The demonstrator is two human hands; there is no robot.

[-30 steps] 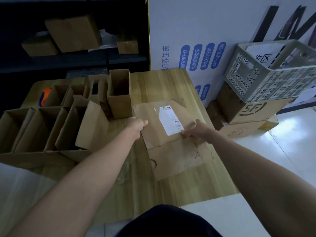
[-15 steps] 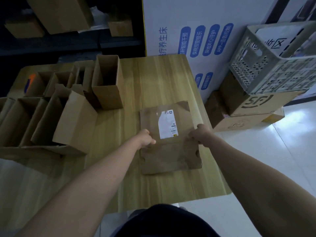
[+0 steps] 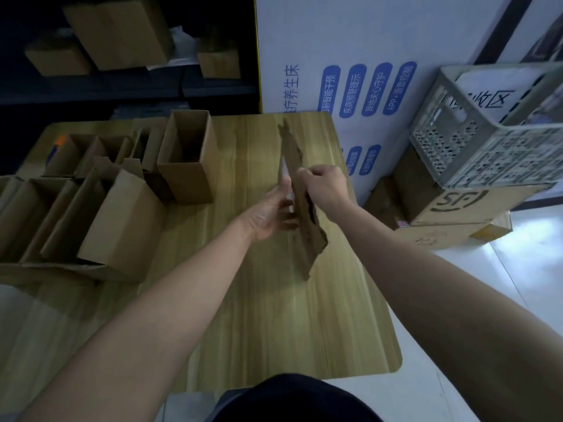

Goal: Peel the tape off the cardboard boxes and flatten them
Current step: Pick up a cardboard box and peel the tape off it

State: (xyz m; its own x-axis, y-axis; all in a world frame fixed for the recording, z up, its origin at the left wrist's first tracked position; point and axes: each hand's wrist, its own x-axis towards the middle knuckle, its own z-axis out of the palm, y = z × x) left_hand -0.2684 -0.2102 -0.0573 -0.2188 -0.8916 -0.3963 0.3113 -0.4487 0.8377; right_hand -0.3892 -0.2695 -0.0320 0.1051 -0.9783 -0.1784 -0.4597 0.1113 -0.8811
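Lettering reads "SF" on the brown carton under the grey crate at the right. The white panel behind carries blue pills of Chinese text, too blurred to read surely. Both hands clamp the flat box, held edge-on above the table. The left hand grips its left face, where a sliver of what seems a white label shows, and the right hand pinches the upper edge. Open boxes crowd the table's left side. Wood runs from under the hands to the rounded near-right corner.
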